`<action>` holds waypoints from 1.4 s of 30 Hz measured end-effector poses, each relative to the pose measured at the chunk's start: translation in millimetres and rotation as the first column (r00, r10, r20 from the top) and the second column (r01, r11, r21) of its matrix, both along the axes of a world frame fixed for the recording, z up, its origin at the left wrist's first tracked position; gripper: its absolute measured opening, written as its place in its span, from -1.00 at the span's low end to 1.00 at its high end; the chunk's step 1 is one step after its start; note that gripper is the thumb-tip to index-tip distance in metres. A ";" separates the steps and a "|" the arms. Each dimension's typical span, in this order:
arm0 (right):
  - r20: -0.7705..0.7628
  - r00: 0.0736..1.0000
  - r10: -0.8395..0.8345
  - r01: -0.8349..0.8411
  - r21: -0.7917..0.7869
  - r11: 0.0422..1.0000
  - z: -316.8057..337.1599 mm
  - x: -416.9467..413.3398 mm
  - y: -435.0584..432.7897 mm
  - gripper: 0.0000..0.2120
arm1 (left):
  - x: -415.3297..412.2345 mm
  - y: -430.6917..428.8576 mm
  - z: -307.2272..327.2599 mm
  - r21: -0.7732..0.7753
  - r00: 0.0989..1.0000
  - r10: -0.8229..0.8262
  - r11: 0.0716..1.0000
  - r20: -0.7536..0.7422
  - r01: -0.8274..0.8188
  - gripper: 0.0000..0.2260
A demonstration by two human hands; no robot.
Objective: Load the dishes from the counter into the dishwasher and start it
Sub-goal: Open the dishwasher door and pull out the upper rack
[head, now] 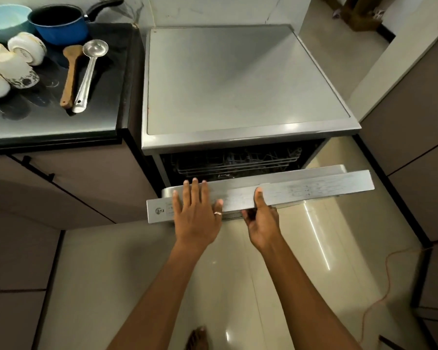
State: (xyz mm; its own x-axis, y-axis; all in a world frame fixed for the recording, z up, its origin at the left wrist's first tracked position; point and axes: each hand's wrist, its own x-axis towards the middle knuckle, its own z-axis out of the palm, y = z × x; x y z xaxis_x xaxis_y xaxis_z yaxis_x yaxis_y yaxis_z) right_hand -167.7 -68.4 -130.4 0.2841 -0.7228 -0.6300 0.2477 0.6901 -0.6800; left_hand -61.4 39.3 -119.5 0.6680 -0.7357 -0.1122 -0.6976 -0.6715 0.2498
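Your left hand [196, 210] lies flat, fingers spread, on the top edge of the partly open dishwasher door [301, 192]; your right hand [262, 218] grips that edge, thumb on top, fingers curled beneath. Far left, the counter [48, 122] holds cups [27, 48], a blue saucepan [60, 24], a wooden spatula [70, 74] and a ladle [89, 72]

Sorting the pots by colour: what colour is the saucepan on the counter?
Blue outside, dark inside, with a black handle; the saucepan shows in the head view.

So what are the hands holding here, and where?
The dishwasher door, at its top edge: the right hand grips it, thumb on top; the left hand lies flat on it.
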 end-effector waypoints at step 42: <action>-0.991 0.104 -0.081 -0.994 -0.100 -0.050 -90.2 -190.6 84.2 -0.48 | -160.4 106.4 -72.1 0.147 0.999 0.029 0.989 -0.039 -0.023 -0.54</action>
State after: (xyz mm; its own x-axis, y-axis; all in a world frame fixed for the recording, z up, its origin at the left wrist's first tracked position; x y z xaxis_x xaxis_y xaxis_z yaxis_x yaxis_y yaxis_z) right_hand -358.4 15.8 -220.6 0.7740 -0.6139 -0.1553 -0.6317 -0.7315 -0.2568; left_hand -221.8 145.7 -191.6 0.6792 -0.6919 -0.2449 -0.6707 -0.7206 0.1758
